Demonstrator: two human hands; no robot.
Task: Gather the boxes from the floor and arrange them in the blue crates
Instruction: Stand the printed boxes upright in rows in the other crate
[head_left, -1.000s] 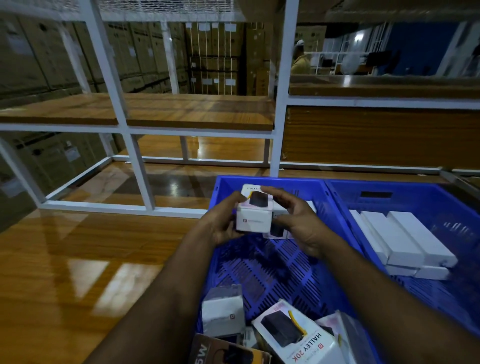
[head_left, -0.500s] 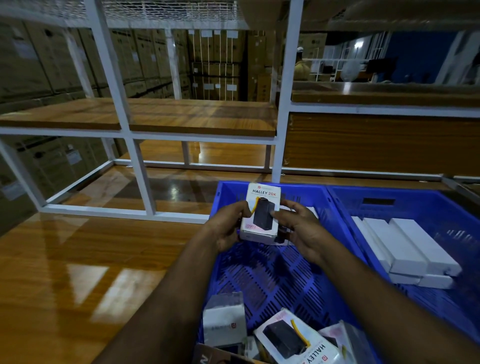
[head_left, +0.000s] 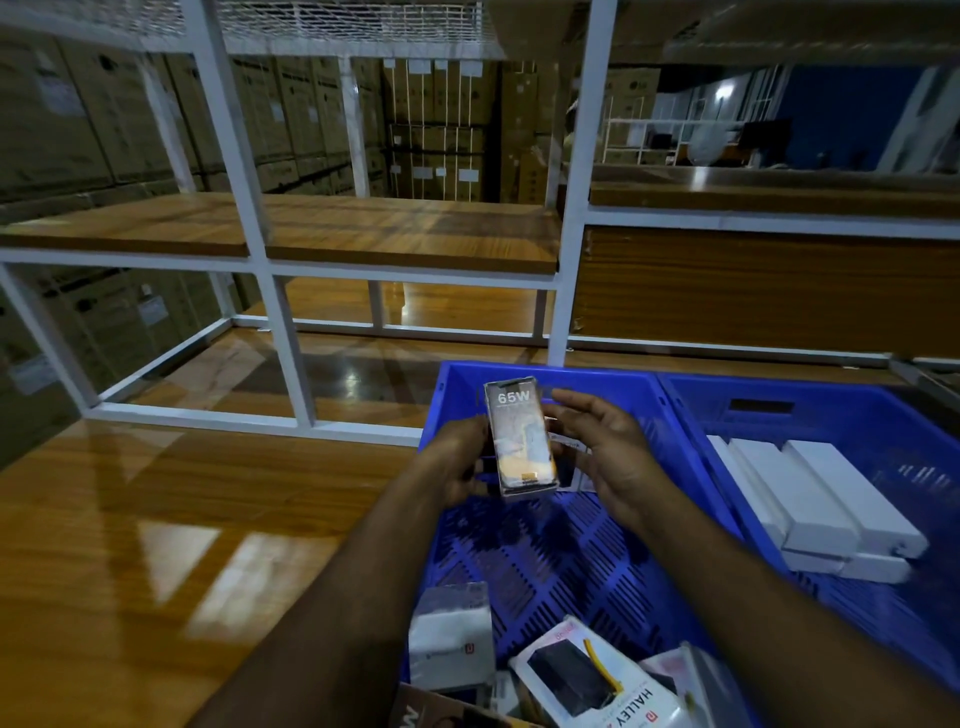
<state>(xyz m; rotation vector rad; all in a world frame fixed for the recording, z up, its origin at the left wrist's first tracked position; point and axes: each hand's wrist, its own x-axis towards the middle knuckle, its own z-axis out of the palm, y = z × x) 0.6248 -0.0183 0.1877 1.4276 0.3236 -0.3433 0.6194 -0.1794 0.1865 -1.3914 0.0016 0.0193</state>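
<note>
Warehouse racking stands beyond the blue crate (head_left: 644, 395), over whose far end the left hand (head_left: 460, 462) grips a "65W" box (head_left: 522, 441), right hand (head_left: 602, 447) open beside it, apparently mid-placement; next, set it down against the far wall.

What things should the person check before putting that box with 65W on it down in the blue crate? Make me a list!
1. Box held firmly: ok. The left hand grips the 65W box along its side.
2. Other hand ready: ok. The right hand is open beside the box, not gripping it.
3. Room in the crate: ok. The left blue crate has bare floor in its middle.
4. Box over the right spot: ok. It is above the crate's far end.
5. Neat row to join: cannot tell. Boxes behind the hands are mostly hidden.
6. Loose boxes at the near end sorted: not ok. They lie jumbled.
</note>
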